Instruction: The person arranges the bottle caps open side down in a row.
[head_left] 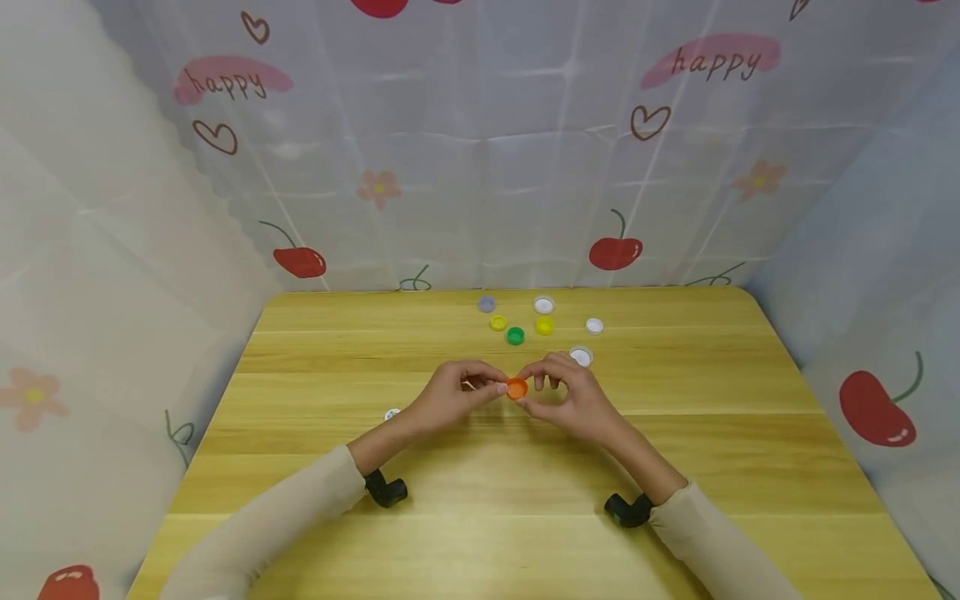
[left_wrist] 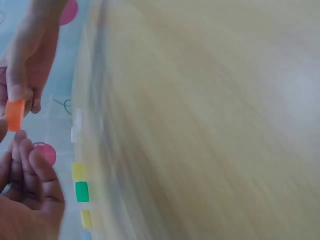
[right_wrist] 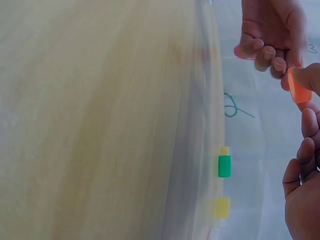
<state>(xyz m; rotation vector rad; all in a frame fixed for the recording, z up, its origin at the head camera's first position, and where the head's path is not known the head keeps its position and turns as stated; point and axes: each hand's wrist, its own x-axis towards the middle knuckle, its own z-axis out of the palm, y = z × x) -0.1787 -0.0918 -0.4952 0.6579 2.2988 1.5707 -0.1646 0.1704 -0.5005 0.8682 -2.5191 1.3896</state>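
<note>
An orange bottle cap (head_left: 517, 389) is held between both hands over the middle of the table, its hollow side showing in the head view. On its left edge, the thumb and fingertips of my left hand (head_left: 454, 397) pinch it. From the other side my right hand (head_left: 573, 403) grips the rim between thumb and index finger, the other fingers loosely bent. Both wrist views show the orange cap (left_wrist: 15, 115) edge-on, with fingers at its two sides. Close beyond the right hand lies a white cap (head_left: 581, 357) with a clear rim.
Toward the back of the wooden table (head_left: 480, 533) lie a green cap (head_left: 515, 336), yellow caps (head_left: 544, 326), a greyish cap (head_left: 487, 304) and white caps (head_left: 594, 326). A small white disc (head_left: 392, 413) is partly hidden by the left wrist. A printed curtain (head_left: 480, 183) hangs behind.
</note>
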